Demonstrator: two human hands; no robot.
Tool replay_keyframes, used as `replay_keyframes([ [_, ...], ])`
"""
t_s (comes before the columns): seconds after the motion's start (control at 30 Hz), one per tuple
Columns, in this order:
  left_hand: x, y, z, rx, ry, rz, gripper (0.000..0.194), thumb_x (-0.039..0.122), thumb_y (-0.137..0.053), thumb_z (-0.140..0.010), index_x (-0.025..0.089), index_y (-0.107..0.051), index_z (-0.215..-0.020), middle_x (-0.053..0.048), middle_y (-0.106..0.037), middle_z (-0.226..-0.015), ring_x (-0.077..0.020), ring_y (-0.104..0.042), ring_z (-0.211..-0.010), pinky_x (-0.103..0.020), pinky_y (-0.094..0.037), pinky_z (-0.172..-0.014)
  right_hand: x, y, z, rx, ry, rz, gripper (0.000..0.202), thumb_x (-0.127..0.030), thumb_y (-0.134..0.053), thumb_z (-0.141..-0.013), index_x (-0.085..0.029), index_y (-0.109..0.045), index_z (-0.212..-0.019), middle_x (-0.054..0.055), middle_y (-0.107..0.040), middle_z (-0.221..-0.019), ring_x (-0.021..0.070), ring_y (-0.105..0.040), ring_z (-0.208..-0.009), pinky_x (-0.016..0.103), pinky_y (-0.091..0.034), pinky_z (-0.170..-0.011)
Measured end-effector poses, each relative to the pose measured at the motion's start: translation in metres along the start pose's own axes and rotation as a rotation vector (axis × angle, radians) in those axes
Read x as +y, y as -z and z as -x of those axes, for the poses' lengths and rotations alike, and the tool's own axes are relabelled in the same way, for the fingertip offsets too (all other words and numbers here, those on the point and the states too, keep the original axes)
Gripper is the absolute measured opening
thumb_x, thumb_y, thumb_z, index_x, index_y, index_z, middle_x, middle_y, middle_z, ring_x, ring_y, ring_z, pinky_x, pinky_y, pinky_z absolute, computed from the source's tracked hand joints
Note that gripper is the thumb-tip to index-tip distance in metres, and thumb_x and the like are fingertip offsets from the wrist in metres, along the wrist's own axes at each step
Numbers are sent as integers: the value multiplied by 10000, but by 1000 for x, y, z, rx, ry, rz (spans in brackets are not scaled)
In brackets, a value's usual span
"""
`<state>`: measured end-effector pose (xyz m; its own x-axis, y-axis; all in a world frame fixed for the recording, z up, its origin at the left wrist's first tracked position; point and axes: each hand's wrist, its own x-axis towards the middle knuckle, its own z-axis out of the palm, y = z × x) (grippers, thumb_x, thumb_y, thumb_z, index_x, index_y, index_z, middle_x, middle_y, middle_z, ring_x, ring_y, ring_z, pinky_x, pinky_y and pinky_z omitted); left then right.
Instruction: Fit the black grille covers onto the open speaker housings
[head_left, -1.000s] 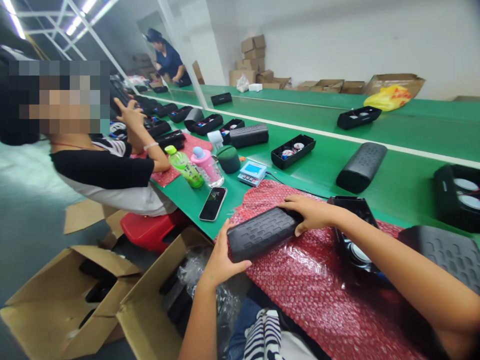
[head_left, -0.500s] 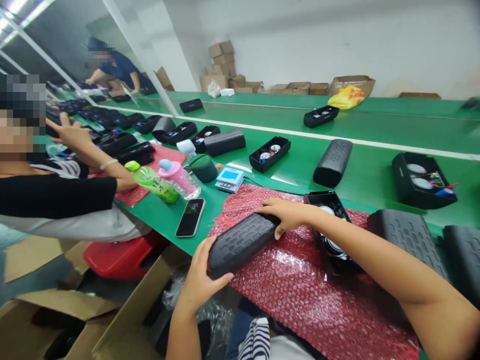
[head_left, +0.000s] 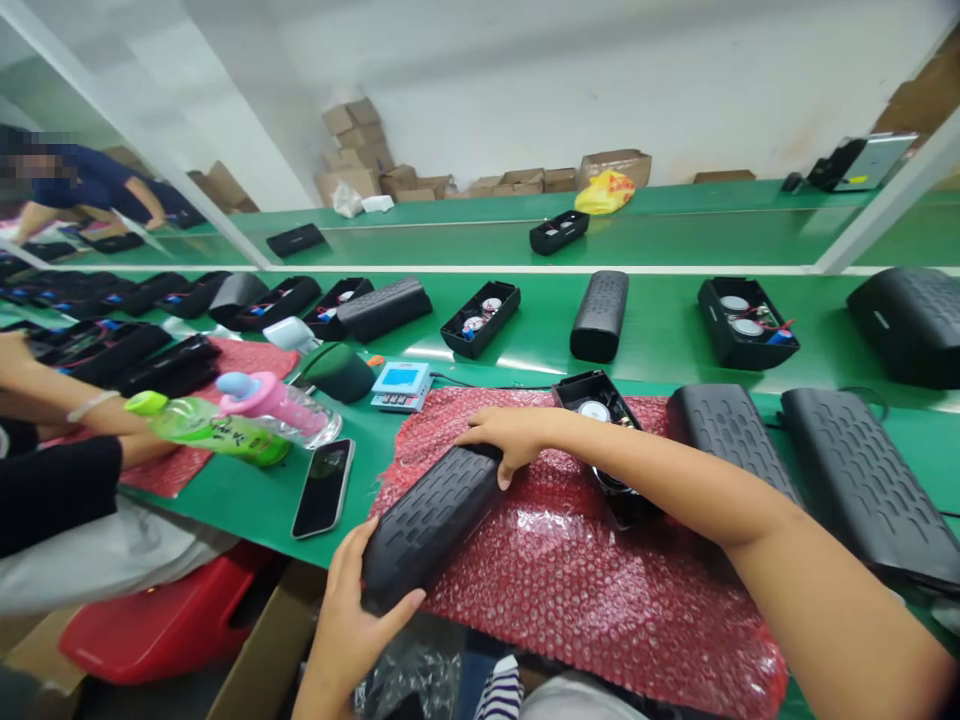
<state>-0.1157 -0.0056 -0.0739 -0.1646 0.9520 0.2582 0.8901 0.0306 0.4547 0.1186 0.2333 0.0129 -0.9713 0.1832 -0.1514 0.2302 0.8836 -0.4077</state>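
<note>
Between my two hands a black speaker housing (head_left: 431, 525) with a slotted grille lies at a slant over red bubble wrap (head_left: 592, 580). My left hand (head_left: 367, 580) grips its near end, thumb and fingers wrapped round the corner. My right hand (head_left: 506, 440) holds the far end, fingers over the top edge and thumb against the side. An opened speaker shell (head_left: 596, 395) with round drivers inside sits under my right forearm, which hides part of it. To the right lie two more slotted housings, one a dark grille (head_left: 724, 430) and one a larger piece (head_left: 862, 475).
A phone (head_left: 322, 490), a green bottle (head_left: 217, 425), a pink bottle (head_left: 281, 405) and a small blue-screened meter (head_left: 403, 385) stand left of the wrap. Several speaker shells line the green bench (head_left: 525, 365). At the left, a co-worker's arm (head_left: 82, 400) reaches over the bench.
The view has turned to the right, so the bench things appear further left. Both hands keep hold of the speaker housing, which looks slightly more steeply slanted.
</note>
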Motion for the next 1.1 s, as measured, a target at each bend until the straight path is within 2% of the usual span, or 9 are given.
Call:
replay_keyframes([
  [0.37, 4, 1, -2, 5, -2, 2, 775, 542, -622, -747, 199, -320, -1374, -167, -422, -1322, -376, -439, -1218, -610, -402, -996, 2, -2, -2, 7, 1, 14, 851, -286, -856, -624, -130, -459, -1360, 170, -514, -1292, 310, -502, -1168, 373, -429, -965],
  [0.57, 8, 13, -8, -98, -38, -139, 786, 545, -595, -774, 205, -271, -1405, -172, -396, -1386, -360, -402, -1281, -579, -396, -1023, 0, -4, -2, 9, -19, 23, 892, -278, -869, -603, -122, -447, -1373, 165, -512, -1304, 317, -498, -1177, 377, -419, -981],
  [0.63, 21, 30, -20, -106, -101, -217, 790, 560, -554, -803, 225, -229, -1441, -170, -342, -1456, -371, -315, -1350, -596, -365, -1039, -2, -3, -2, 8, -28, 39, 894, -286, -871, -599, -126, -452, -1372, 164, -523, -1291, 325, -504, -1167, 392, -416, -983],
  [0.73, 55, 59, -42, 51, -165, -286, 763, 533, -462, -871, 242, -125, -1491, -149, -246, -1532, -348, -187, -1421, -598, -266, -1095, -6, -3, -2, 10, -41, 59, 881, -306, -879, -579, -128, -483, -1345, 158, -535, -1277, 335, -512, -1155, 412, -421, -981],
  [0.83, 90, 60, -62, 228, -104, -343, 691, 446, -384, -921, 163, -126, -1496, -160, -195, -1555, -307, -112, -1447, -548, -183, -1140, -8, -5, -1, 20, -40, 70, 862, -302, -872, -577, -124, -497, -1333, 165, -539, -1271, 338, -514, -1157, 421, -425, -984],
  [0.87, 98, 52, -68, 182, -36, -369, 675, 432, -355, -927, 100, -167, -1483, -186, -175, -1556, -324, -71, -1449, -563, -158, -1140, -8, -7, -2, 26, -40, 72, 863, -300, -869, -577, -123, -496, -1335, 170, -537, -1273, 342, -514, -1159, 427, -424, -987],
  [0.9, 102, 41, -73, 27, 51, -382, 668, 432, -354, -922, 54, -235, -1460, -212, -187, -1546, -362, -54, -1444, -601, -132, -1128, -8, -9, -2, 33, -41, 72, 868, -299, -869, -569, -121, -499, -1333, 176, -533, -1279, 349, -513, -1162, 436, -423, -990],
  [0.97, 103, 17, -80, -266, 141, -327, 606, 400, -352, -921, 22, -374, -1394, -234, -346, -1475, -376, -261, -1393, -564, -240, -1106, -6, -13, -3, 49, -43, 69, 874, -304, -873, -547, -119, -512, -1321, 185, -524, -1288, 364, -508, -1167, 454, -421, -992],
  [1.1, 94, -9, -82, -322, 167, -292, 579, 422, -296, -941, 55, -430, -1368, -182, -555, -1312, -311, -535, -1191, -462, -391, -1026, -2, -18, -4, 66, -44, 52, 865, -307, -871, -525, -131, -532, -1302, 176, -541, -1259, 359, -519, -1148, 457, -434, -980],
])
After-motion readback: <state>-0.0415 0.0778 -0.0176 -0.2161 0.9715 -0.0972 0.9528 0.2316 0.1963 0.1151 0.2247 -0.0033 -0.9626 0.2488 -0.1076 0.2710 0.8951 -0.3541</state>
